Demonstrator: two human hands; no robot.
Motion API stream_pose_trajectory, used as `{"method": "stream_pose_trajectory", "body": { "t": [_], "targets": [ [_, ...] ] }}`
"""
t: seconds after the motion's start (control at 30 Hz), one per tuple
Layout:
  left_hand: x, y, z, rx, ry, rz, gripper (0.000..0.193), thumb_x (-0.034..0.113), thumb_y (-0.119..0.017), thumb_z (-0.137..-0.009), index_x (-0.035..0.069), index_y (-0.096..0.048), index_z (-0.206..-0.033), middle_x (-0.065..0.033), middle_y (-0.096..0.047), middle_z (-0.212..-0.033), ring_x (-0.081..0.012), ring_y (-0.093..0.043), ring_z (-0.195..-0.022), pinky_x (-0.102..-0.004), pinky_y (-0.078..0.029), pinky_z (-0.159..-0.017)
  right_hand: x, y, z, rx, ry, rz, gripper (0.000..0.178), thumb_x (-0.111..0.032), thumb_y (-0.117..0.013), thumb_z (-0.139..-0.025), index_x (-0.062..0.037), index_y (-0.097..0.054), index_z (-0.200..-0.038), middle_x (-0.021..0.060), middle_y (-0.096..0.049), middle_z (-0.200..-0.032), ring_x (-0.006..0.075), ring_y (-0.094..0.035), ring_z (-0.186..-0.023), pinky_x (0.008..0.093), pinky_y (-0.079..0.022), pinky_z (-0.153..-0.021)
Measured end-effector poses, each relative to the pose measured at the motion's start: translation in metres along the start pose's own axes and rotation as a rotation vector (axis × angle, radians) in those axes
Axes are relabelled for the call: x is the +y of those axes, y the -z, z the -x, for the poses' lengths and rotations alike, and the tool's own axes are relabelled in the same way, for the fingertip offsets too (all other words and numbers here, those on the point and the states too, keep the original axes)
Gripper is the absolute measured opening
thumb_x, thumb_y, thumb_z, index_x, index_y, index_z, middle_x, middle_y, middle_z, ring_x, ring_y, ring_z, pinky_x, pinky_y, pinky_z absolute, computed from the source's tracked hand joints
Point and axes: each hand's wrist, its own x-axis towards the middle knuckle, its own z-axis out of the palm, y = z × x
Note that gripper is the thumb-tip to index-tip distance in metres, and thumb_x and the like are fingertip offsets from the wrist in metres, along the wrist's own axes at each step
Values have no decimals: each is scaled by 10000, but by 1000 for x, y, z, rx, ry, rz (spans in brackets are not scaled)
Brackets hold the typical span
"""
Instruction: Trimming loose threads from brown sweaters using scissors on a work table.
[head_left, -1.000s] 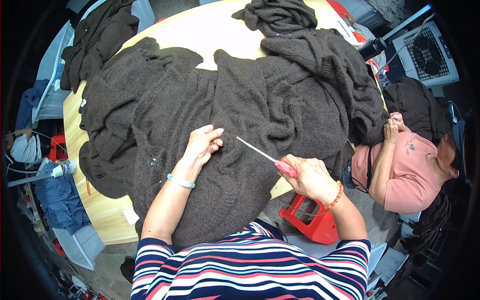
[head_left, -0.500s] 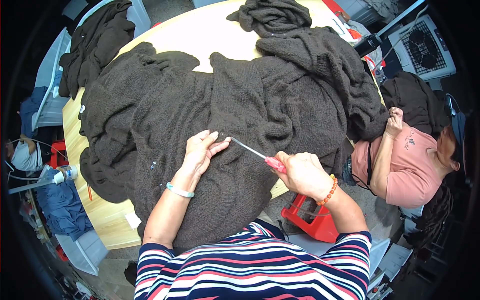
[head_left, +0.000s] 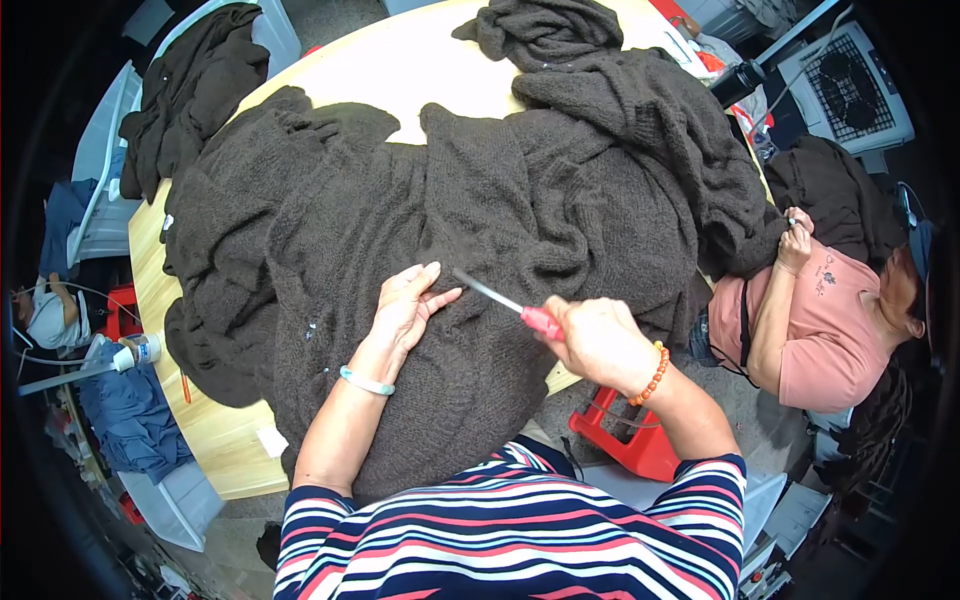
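Observation:
A dark brown knit garment (head_left: 370, 215) lies in wide folds across the table in front of me. My left hand (head_left: 403, 305), with a pale bracelet at its wrist, pinches a bit of this knit near the middle. My right hand (head_left: 605, 345), wearing an orange bead bracelet, is closed round the red handle of a screwdriver-like tool (head_left: 541, 321). Its thin metal shank points up and left, and the slightly blurred tip is close to my left fingertips. Whether the tip touches the knit I cannot tell.
More dark knitwear (head_left: 555, 32) lies at the far side of the round wooden table (head_left: 225, 455). At the right, a person in a pink top (head_left: 825, 325) handles dark knitwear. A red stool (head_left: 625, 440) stands below the table edge. Blue cloth (head_left: 135, 415) fills a bin at left.
The tool in my right hand has drawn back slightly and tilted a little, its tip coming away from my left fingers. My left hand has stayed nearly in place.

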Motion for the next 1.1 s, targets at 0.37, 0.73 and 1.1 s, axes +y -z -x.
{"method": "stream_pose_trajectory", "body": {
  "t": [0.37, 0.73, 1.1],
  "targets": [
    [0, -3, 4, 90, -90, -208, 466, 313, -710, -916, -29, -619, -1220, -136, -634, -1241, -202, -558, -1181, -387, -418, -1015, 8, 11, 13, -121, -39, -70, 264, -289, -644, -910, -52, -619, -1025, 198, -664, -734, 379, -679, -751, 466, -527, -681],
    [-8, 15, 63, 102, -95, -1035, 897, 181, -844, -785, -140, -325, -1442, -154, -645, -1149, -108, -608, -906, -245, -514, -824, 15, 6, 33, -27, -5, -144, 192, -223, -652, -889, -57, -570, -941, 172, -648, -694, 361, -674, -674, 456, -524, -598],
    [-26, 11, 49, 35, -286, -719, 85, 29, -736, -837, -21, -703, -897, -25, -702, -790, -74, -600, -734, -249, -495, -685, -11, 26, 42, -225, 78, -94, 219, -252, -675, -870, -67, -649, -983, 181, -656, -699, 362, -673, -670, 442, -532, -621]
  ]
}}
